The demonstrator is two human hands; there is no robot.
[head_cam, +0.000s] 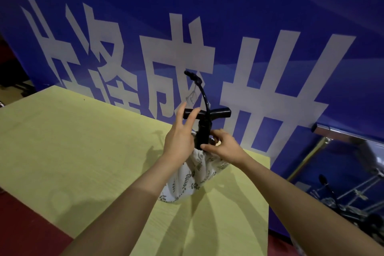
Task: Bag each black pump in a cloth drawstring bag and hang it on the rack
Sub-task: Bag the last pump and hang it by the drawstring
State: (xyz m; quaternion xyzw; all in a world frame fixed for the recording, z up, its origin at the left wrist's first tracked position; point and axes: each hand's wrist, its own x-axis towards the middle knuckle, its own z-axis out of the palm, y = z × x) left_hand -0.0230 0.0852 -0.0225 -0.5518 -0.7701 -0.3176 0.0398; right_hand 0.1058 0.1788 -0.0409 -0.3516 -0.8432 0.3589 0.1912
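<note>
A black pump point(204, 129) stands upright on the pale wooden table point(72, 141), its lower body inside a white cloth drawstring bag point(195, 174) printed with leaves. Its T-handle and curved black hose stick out above the bag's gathered mouth. My left hand point(180, 137) is at the bag's mouth on the left side, with its fingers spread up against the handle. My right hand point(222, 145) pinches the gathered cloth or cord at the bag's neck, right against the pump's barrel.
A blue banner point(207, 37) with large white characters rises directly behind the table. To the right, beyond the table's edge, stands a metal rack point(342, 172) with something dark hanging low in it. Red floor point(25, 230) shows at the lower left.
</note>
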